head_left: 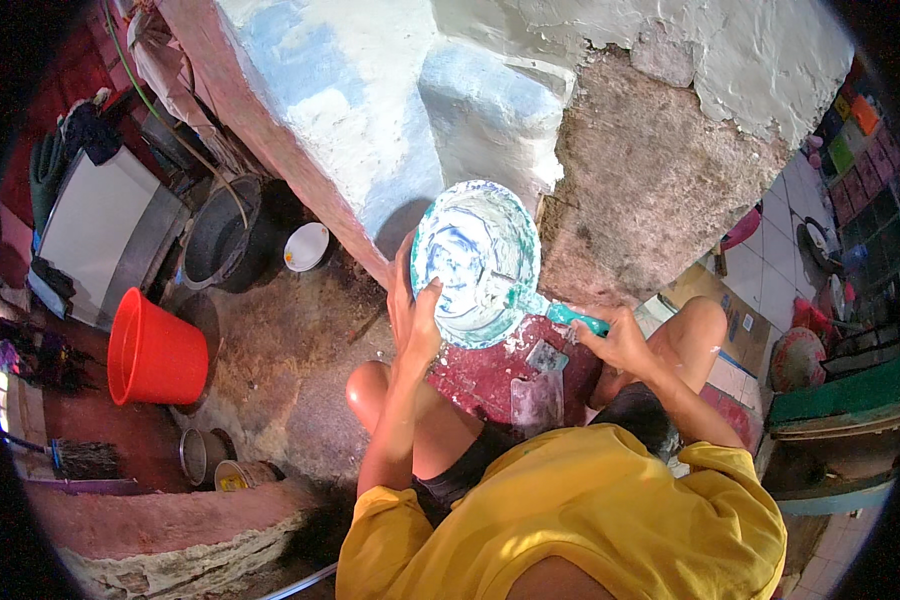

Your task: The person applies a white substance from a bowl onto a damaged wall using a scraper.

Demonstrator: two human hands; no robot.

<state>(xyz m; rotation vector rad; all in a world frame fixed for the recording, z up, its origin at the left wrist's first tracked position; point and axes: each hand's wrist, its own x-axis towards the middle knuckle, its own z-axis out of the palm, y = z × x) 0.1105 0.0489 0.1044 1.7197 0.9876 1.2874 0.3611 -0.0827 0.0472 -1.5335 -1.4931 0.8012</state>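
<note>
My left hand [416,320] grips a round teal tub [440,330] by its left side, thumb over the rim. The tub is coated inside with white paste [465,245] streaked with blue. My right hand [615,340] is closed on the teal handle of a putty knife [575,320], whose blade is in the paste at the tub's right part. Beneath the tub, between my knees, is a red surface [480,390] with white spatters and small pale squarish pieces [545,358].
A wall [500,60] with white and blue coating and a bare rough patch [660,190] rises ahead. To the left are an orange-red bucket [155,355], a black tub [220,240], a white bowl [307,243] and a low pink ledge [190,520]. Tiled floor [760,260] lies at the right.
</note>
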